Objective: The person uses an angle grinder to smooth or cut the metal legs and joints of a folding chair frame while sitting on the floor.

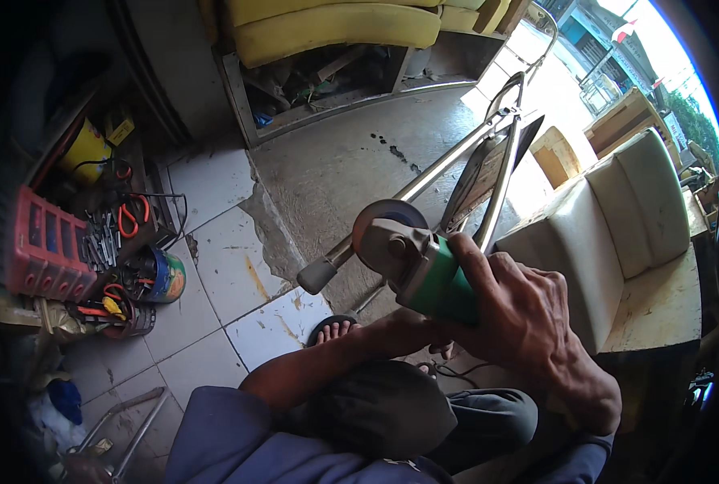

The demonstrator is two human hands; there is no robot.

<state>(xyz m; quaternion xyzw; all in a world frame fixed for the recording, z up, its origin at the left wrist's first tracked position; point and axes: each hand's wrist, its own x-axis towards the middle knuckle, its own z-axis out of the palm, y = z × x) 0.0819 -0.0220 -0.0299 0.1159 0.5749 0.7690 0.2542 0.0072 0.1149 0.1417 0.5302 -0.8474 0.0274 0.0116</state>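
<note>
Right hand (529, 310): wrapped round grinder (440, 282) | Left hand (425, 332): mostly hidden, grasp cannot be told | Risk: disc (381, 212), near tube (440, 173), could snag and kick toward exposed foot (333, 330)

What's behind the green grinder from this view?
A metal tube, showing at upper right, with a grey end cap at lower left. The stretch behind the grinder and disc is covered.

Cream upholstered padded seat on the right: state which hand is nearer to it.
Right. The right hand, gripping the green-and-grey angle grinder, is just left of the seat; the left hand, partly hidden by the grinder, is farther left.
</note>
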